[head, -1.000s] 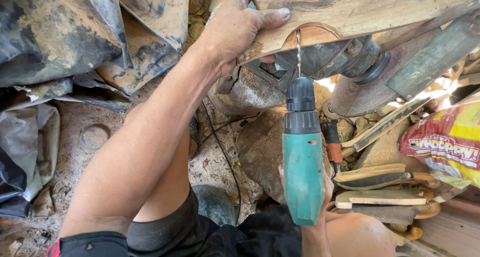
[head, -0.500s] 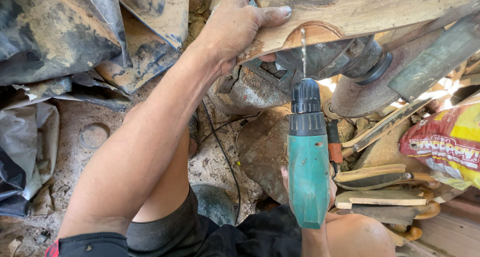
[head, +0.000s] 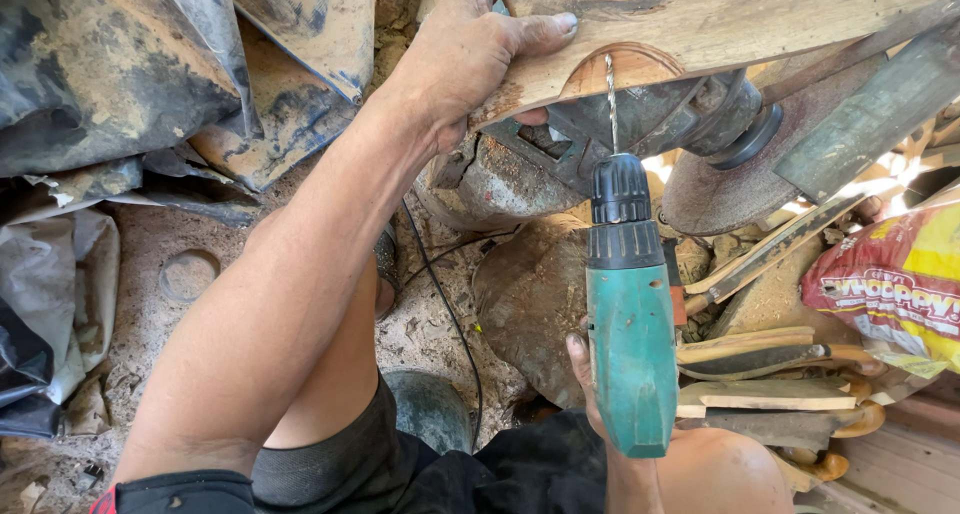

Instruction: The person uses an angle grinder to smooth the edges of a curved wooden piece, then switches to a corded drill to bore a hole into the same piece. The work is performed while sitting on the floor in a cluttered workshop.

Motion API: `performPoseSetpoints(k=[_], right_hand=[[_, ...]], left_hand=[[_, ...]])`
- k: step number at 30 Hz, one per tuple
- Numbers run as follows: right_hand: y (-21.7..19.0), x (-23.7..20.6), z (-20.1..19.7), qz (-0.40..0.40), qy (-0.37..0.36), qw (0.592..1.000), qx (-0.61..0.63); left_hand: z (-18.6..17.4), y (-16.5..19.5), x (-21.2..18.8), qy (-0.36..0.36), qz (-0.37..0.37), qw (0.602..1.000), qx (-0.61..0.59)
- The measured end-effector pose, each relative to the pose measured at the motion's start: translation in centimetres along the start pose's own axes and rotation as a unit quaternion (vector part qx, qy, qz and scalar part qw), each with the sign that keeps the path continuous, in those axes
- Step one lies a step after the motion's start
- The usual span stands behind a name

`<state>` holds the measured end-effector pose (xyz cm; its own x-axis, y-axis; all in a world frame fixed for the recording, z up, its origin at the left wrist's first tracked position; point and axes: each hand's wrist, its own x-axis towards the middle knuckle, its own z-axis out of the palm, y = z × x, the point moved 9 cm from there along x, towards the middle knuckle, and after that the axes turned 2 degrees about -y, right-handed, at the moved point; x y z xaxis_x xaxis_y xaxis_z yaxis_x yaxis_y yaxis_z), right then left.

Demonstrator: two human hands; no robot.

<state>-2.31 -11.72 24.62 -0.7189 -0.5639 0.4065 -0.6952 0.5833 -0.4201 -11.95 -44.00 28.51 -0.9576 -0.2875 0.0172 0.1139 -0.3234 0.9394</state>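
A teal cordless drill point(head: 630, 324) points upward, its thin bit point(head: 611, 99) touching the carved edge of a rough wooden plank point(head: 720, 19) lying tilted above it.

Grinder motor point(head: 640, 124) and scrap wood point(head: 770, 374) crowd the drill point(head: 630, 324)
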Motion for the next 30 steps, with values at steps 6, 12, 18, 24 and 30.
performPoseSetpoints(k=[6, 12, 18, 24, 30], right_hand=[[0.9, 0.0, 0.0, 0.038, 0.004, 0.999, 0.004], [0.0, 0.3, -0.4, 0.017, 0.013, 1.000, 0.008], [-1.5, 0.6, -0.3, -0.037, -0.011, 0.997, -0.074], [0.0, 0.8, -0.6, 0.022, 0.009, 1.000, -0.017], [-0.1, 0.8, -0.7, 0.004, 0.014, 0.998, 0.054]], left_hand=[[0.0, 0.0, 0.0, 0.000, 0.002, 1.000, -0.005], [-0.2, -0.4, 0.1, 0.007, -0.007, 1.000, 0.008], [-0.2, -0.4, 0.3, 0.003, -0.001, 1.000, 0.008], [-0.1, -0.6, 0.3, 0.008, -0.010, 1.000, 0.006], [-0.3, -0.5, 0.3, 0.012, -0.009, 1.000, 0.016]])
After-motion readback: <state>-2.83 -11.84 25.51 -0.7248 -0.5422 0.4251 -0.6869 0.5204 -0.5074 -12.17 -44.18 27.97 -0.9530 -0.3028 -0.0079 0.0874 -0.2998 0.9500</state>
